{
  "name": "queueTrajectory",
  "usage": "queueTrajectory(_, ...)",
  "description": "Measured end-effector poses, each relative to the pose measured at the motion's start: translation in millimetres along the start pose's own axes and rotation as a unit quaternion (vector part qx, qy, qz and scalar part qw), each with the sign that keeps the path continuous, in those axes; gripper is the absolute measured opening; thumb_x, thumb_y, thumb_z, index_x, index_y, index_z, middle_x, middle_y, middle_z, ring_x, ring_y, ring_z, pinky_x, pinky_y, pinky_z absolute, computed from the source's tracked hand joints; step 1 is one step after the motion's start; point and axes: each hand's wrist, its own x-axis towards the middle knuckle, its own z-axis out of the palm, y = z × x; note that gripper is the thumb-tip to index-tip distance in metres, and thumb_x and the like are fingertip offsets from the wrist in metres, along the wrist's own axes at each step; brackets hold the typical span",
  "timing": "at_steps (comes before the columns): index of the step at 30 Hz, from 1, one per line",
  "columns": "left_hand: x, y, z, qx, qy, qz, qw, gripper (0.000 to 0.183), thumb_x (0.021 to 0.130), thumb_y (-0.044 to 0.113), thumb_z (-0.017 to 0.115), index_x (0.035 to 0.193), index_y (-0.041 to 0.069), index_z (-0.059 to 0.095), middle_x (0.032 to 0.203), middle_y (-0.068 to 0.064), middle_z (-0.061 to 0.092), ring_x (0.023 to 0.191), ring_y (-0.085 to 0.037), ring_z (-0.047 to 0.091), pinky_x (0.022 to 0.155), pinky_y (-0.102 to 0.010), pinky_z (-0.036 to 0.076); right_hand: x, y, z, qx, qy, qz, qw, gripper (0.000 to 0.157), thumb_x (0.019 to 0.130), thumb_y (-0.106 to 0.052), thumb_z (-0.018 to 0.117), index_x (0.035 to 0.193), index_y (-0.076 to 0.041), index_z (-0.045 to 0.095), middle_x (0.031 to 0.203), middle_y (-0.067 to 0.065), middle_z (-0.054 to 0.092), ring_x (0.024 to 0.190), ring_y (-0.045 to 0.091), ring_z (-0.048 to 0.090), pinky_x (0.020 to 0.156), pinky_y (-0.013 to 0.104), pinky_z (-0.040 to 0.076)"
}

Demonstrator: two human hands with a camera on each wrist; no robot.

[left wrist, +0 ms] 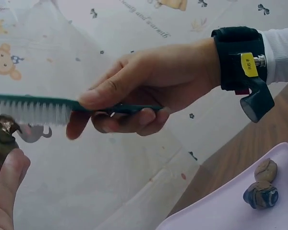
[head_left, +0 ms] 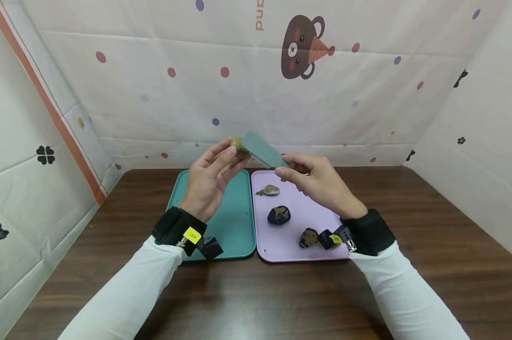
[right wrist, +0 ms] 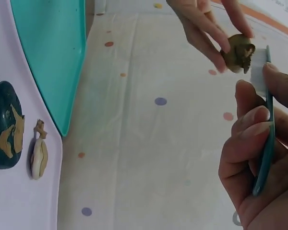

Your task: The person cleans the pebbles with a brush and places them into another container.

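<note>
My left hand (head_left: 211,177) pinches a rounded olive-green lump (head_left: 238,145) between thumb and fingertips, above the teal tray. A rough brown patch marks the lump's side facing the brush in the right wrist view. My right hand (head_left: 317,182) grips the handle of a green brush (head_left: 262,148), thumb laid along it. White bristles (left wrist: 36,112) point down toward the lump in the left wrist view, their ends right at its top. Both hands are raised over the trays, and the brush head overlaps the lump's edge in the head view.
A teal tray (head_left: 234,226) and a lilac tray (head_left: 268,250) lie side by side on the dark wooden table (head_left: 256,302). The lilac one bears a pale piece (head_left: 271,190), a dark brown-patched stone (head_left: 279,215) and a brown-and-dark lump (head_left: 309,237). Printed cloth walls surround the table.
</note>
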Motion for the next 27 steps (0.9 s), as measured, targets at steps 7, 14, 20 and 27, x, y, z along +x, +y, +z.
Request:
queueTrajectory(7, -0.3, 0.5, 0.0, -0.007, 0.005, -0.001, 1.0, 0.041, 0.111, 0.006, 0.056, 0.151, -0.002, 0.051, 0.146, -0.017, 0.051, 0.121, -0.028, 0.066, 0.104, -0.033, 0.056, -0.6, 4.1, -1.9, -0.017, 0.008, 0.024, 1.0, 0.031, 0.106, -0.02, 0.07, 0.133, -0.005, 0.071, 0.097, 0.009, 0.072, 0.073, 0.025, 0.054, 0.055, 0.027, 0.044)
queueTrajectory(14, -1.2, 1.3, 0.4, 0.001, -0.006, -0.005, 1.0, 0.041, 0.111, 0.007, 0.056, 0.151, -0.001, 0.051, 0.145, -0.019, 0.052, 0.125, -0.031, 0.066, 0.107, -0.036, 0.054, -1.1, -2.8, -1.7, -0.017, 0.003, 0.002, 1.0, 0.033, 0.106, -0.022, 0.07, 0.134, -0.004, 0.071, 0.104, 0.01, 0.074, 0.085, 0.025, 0.062, 0.062, 0.029, 0.047)
queueTrajectory(20, -2.2, 0.9, -1.2, 0.0, 0.01, -0.012, 0.9999, 0.04, 0.111, 0.008, 0.056, 0.15, 0.0, 0.051, 0.144, -0.017, 0.052, 0.121, -0.028, 0.068, 0.104, -0.035, 0.056, -1.4, 4.3, -3.6, -0.035, 0.016, 0.04, 0.998, 0.032, 0.106, -0.022, 0.071, 0.133, -0.004, 0.072, 0.106, 0.01, 0.074, 0.093, 0.024, 0.063, 0.072, 0.035, 0.048)
queueTrajectory(27, -1.7, 0.3, -0.1, 0.011, 0.002, -0.012, 0.9999, 0.042, 0.111, 0.009, 0.057, 0.152, 0.001, 0.051, 0.144, -0.017, 0.053, 0.121, -0.029, 0.068, 0.105, -0.035, 0.056, -2.0, -0.8, -5.4, -0.02, 0.011, 0.027, 0.999, 0.034, 0.107, -0.027, 0.07, 0.133, -0.005, 0.072, 0.103, 0.01, 0.073, 0.091, 0.025, 0.062, 0.072, 0.036, 0.046)
